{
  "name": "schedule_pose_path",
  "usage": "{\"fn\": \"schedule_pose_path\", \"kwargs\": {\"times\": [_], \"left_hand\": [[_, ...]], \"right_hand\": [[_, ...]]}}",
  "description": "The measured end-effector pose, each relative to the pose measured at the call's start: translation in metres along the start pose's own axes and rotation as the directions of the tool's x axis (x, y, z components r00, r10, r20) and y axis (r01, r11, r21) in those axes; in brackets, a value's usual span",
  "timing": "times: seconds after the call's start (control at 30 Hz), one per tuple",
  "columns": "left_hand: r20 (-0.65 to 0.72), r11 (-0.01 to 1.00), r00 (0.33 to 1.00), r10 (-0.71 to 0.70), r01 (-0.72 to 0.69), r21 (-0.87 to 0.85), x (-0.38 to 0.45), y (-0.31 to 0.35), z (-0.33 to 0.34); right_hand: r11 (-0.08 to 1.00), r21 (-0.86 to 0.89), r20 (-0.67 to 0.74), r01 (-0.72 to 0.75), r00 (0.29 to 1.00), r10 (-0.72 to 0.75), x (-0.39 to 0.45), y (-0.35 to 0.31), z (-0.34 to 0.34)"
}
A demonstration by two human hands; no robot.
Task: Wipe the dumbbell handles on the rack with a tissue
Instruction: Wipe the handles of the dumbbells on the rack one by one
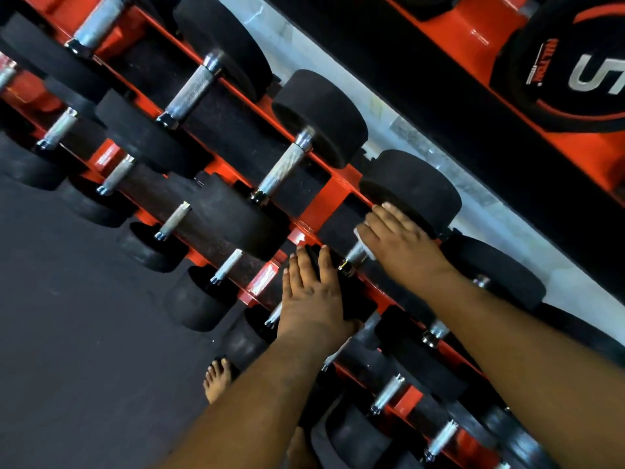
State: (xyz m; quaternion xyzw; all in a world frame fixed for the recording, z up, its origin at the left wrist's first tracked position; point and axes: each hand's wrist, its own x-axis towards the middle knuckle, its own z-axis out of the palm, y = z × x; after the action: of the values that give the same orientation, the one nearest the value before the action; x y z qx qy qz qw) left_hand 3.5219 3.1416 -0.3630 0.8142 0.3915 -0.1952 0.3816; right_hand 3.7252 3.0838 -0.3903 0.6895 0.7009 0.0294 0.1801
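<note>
- On the upper tier of the rack, the right hand is laid over a dumbbell handle, fingers fairly flat and pointing up and left, with a white tissue pressed beneath the palm; only small edges of the tissue show beside the hand.
- Whether the thumb is wrapped under the handle cannot be told, as it is hidden.
- Just beside it, the left hand is rested flat, fingers straight and spread, on the near black head of the same dumbbell; nothing is gripped.
- The far head of that dumbbell sits just beyond the right fingertips.
- The step in hand is judged to be the wiping of this one handle, with the weight steadied by the left hand.
- Bare knurled handles, such as the neighbouring one, lie up and to the left along the same tier, and smaller ones on the lower tier; most of the job is judged still to be done.
- Next, a stroke along the handle's length is called for, stopping short of the chrome collar and the heads at each end.
- Room is tight: the stroke is bounded by the rubber heads, and the red rail runs close below.
- Open floor lies to the left, where a bare foot is seen.
</note>
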Motion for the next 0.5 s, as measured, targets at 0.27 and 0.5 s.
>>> {"fn": "schedule_pose_path", "kwargs": {"times": [0.27, 0.5], "left_hand": [[-0.038, 1.0, 0.999, -0.014, 0.014, -0.002, 0.0, 0.003, 0.001], [-0.052, 0.999, 0.998, -0.039, 0.039, -0.006, 0.001, 0.004, 0.003]], "right_hand": [[0.964, 0.263, 0.052, -0.039, 0.998, 0.027, -0.013, -0.041, 0.01], [0.016, 0.921, 0.279, -0.389, 0.688, 0.67, -0.062, -0.065, -0.007]]}}
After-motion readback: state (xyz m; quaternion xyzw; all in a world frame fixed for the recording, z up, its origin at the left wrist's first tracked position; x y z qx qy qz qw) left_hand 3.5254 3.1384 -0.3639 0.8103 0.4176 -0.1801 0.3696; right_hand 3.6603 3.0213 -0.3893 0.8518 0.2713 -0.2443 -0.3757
